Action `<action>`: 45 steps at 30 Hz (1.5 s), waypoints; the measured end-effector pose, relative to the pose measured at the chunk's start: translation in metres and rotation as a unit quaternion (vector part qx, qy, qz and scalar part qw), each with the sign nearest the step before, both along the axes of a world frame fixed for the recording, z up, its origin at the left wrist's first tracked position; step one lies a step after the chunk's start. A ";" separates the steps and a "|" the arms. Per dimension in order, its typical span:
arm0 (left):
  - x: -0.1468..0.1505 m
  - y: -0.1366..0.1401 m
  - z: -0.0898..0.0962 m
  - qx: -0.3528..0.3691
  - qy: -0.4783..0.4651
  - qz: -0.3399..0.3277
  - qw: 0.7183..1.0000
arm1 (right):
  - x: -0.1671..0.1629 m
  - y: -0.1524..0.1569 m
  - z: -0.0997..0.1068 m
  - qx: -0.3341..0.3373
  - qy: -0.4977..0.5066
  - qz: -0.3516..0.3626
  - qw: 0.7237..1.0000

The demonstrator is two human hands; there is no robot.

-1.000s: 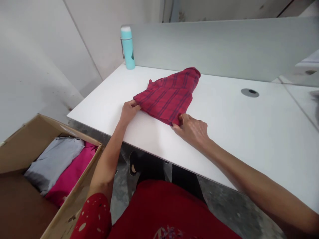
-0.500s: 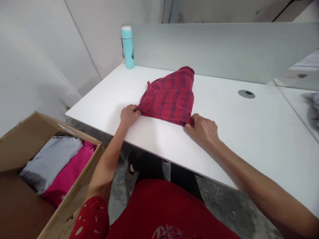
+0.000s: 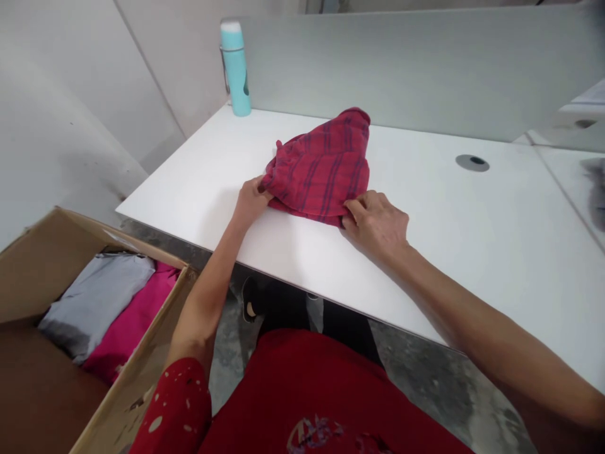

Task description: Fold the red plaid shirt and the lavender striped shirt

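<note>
Red plaid cloth [image 3: 321,170] lay on the tabletop [image 3: 425,233], near edge layered. Left hand [image 3: 252,200] pinched its near-left corner, right hand [image 3: 378,221] its near-right. Step looked like folding or squaring that edge; next move probably called for level pinches so layers didn't slip. Bottle [image 3: 235,72] stood far left, open carton [image 3: 28,271] beside tabletop.

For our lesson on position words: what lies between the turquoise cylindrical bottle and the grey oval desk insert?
The red fabric piece with dark stripes: in the head view, its far part lies between the bottle and the insert.
</note>
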State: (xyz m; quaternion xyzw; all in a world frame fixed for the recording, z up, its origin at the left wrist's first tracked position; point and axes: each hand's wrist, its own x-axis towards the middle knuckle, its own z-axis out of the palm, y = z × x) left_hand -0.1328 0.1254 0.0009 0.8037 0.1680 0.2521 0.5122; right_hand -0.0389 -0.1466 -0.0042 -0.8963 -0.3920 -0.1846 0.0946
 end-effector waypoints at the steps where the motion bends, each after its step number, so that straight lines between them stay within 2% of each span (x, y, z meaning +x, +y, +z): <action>1: -0.001 0.003 0.000 -0.003 -0.003 -0.001 1.000 | 0.004 0.001 -0.001 -0.006 -0.003 -0.003 1.000; 4: -0.008 0.013 0.000 0.011 0.015 0.019 1.000 | 0.016 0.000 -0.003 -0.019 0.007 -0.029 0.999; 8: -0.013 0.017 -0.005 0.072 0.039 0.047 0.996 | 0.023 -0.002 0.000 -0.017 0.036 -0.032 0.999; 13: -0.014 0.012 -0.008 0.098 0.062 0.016 0.993 | 0.018 -0.002 0.009 -0.015 0.084 -0.042 0.995; 20: -0.017 0.007 0.002 0.143 0.133 0.040 0.980 | -0.004 0.004 0.009 0.029 -0.011 0.057 0.998; 22: -0.018 0.005 0.004 0.155 0.143 0.043 0.977 | -0.010 0.005 0.007 0.015 -0.004 0.093 0.996; 26: -0.022 0.002 0.004 0.158 0.136 0.043 0.977 | -0.017 0.005 0.001 -0.061 0.041 0.136 0.988; 31: -0.026 -0.001 0.003 0.147 0.094 0.035 0.984 | -0.017 0.010 -0.001 -0.039 0.000 0.087 0.995; 38: -0.015 0.002 0.005 0.150 0.014 0.029 0.988 | -0.009 0.022 0.004 -0.090 -0.042 0.088 0.991; 45: -0.010 0.003 0.012 0.184 -0.003 0.025 0.983 | -0.003 0.026 0.006 -0.126 -0.040 0.095 0.987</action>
